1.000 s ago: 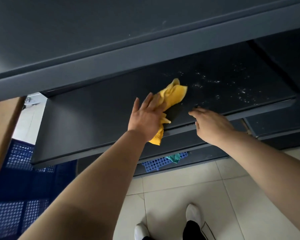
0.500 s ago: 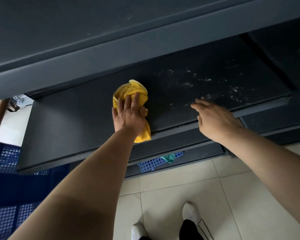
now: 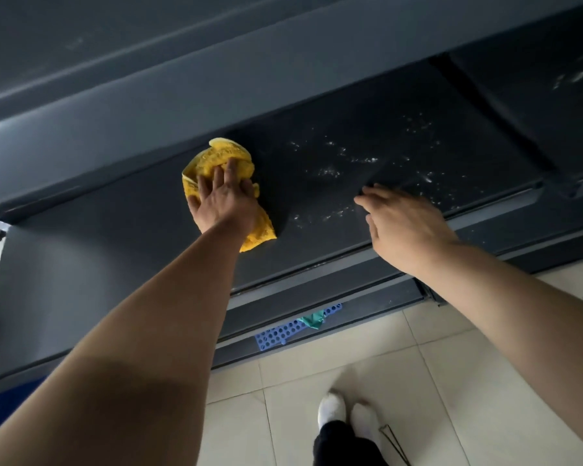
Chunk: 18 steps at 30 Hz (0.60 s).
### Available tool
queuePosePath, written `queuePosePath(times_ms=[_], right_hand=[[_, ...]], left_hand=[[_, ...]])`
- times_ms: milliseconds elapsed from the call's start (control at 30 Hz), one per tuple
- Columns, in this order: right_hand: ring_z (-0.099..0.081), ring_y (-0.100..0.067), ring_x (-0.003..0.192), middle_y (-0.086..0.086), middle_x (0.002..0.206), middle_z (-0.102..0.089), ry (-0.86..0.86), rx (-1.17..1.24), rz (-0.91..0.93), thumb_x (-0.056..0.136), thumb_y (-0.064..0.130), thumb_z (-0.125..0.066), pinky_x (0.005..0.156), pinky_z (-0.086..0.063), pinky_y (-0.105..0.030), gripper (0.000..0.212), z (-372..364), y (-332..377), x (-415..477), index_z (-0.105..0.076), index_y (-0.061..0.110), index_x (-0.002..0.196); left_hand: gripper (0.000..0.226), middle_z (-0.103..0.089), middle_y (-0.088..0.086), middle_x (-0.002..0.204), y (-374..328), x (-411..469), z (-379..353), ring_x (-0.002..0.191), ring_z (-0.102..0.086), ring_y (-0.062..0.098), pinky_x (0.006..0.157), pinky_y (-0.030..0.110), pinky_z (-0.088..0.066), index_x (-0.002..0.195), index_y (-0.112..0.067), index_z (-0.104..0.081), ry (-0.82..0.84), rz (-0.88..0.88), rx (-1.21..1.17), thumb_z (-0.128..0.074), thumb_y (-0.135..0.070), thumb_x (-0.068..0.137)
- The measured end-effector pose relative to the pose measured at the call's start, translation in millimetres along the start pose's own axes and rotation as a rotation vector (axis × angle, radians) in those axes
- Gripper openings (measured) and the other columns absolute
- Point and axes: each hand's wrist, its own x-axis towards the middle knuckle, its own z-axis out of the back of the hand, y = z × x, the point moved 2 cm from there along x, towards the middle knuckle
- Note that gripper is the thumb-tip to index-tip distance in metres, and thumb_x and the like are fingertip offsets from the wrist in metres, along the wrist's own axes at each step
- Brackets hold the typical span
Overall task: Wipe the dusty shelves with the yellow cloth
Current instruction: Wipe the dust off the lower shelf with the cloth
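A crumpled yellow cloth (image 3: 216,159) lies on the dark grey shelf (image 3: 115,237), pressed flat under my left hand (image 3: 224,200), whose fingers spread over it. White dust specks (image 3: 347,159) cover the shelf to the right of the cloth. My right hand (image 3: 404,227) rests at the shelf's front edge on the right, fingers apart, holding nothing. The left half of the shelf looks free of dust.
Another dark shelf (image 3: 148,62) overhangs above, close over the cloth. A lower shelf holds a blue perforated tray (image 3: 283,331) with a green rag (image 3: 312,319). A dusty shelf section (image 3: 552,79) sits at the far right. Beige floor tiles (image 3: 485,381) and my white shoes (image 3: 332,408) are below.
My left hand has slid the cloth leftward and then deeper toward the back of the shelf. My right hand stayed at the front edge.
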Motion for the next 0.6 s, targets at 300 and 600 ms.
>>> queuePosePath(times_ms=[300, 600], right_hand=[[-0.066, -0.021, 0.102, 0.001, 0.127, -0.063, -0.05, 0.08, -0.027, 0.096, 0.013, -0.049, 0.085, -0.056, -0.035, 0.042, 15.3, -8.0, 4.0, -0.052, 0.023, 0.136], [-0.065, -0.024, 0.105, -0.001, 0.128, -0.063, -0.087, 0.092, -0.154, 0.093, 0.008, -0.051, 0.085, -0.056, -0.036, 0.047, 25.6, -68.6, -5.9, -0.051, 0.023, 0.137]], left_hand=[[0.057, -0.011, -0.009, 0.162, -46.4, 32.0, -2.0, 0.15, -0.003, 0.02, 0.12, 0.046, -0.004, 0.154, -0.031, -0.011, -0.006, -0.096, 0.0, -0.019, -0.047, 0.1], [0.056, -0.011, -0.009, 0.162, -124.3, 6.5, -11.7, 0.15, -0.003, 0.019, 0.12, 0.045, -0.003, 0.153, -0.036, -0.01, 0.028, -0.219, -0.014, -0.019, -0.049, 0.099]])
